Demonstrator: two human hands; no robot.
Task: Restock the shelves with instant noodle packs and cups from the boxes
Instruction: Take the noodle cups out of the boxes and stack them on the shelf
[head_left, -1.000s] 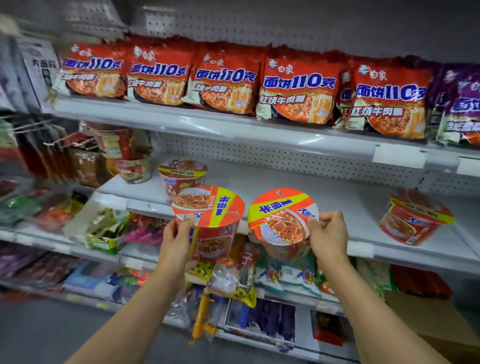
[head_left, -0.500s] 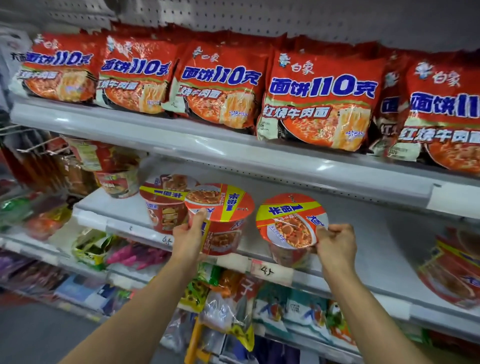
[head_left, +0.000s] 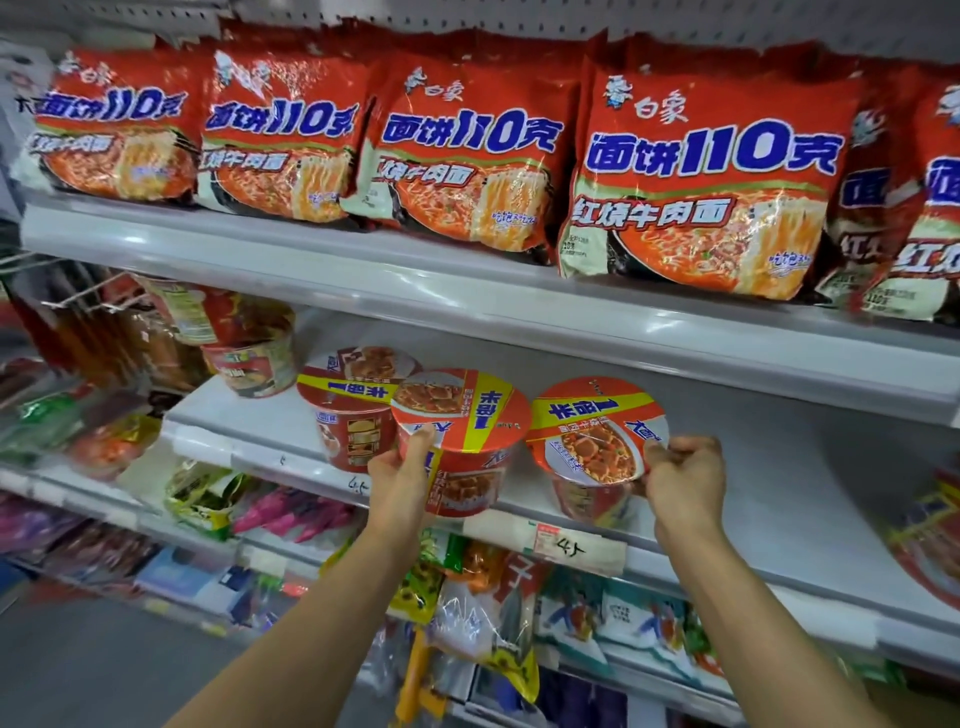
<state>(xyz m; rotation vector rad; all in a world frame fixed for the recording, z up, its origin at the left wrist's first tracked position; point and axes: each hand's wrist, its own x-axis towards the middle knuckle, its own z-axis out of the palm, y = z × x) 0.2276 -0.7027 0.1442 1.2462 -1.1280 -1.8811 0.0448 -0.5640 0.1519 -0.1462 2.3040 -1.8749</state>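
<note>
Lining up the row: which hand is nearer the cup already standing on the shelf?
Left. The left hand holds its cup right beside the standing cup; the right hand is farther right.

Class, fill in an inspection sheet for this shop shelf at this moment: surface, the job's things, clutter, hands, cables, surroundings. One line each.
Surface: white middle shelf, mostly bare to the right of the cups; price tag on its front edge.
Job's things: left cup and right cup, both held at the shelf's front edge; shelved cup just behind the left cup; stacked cups further left; noodle packs in a row on the top shelf.
Clutter: nothing seen.
Hands: left hand grips the left cup's side; right hand pinches the right cup's rim.
Cables: nothing seen.
Surroundings: bagged snacks on the lower shelves; blurred cup at far right.
</note>
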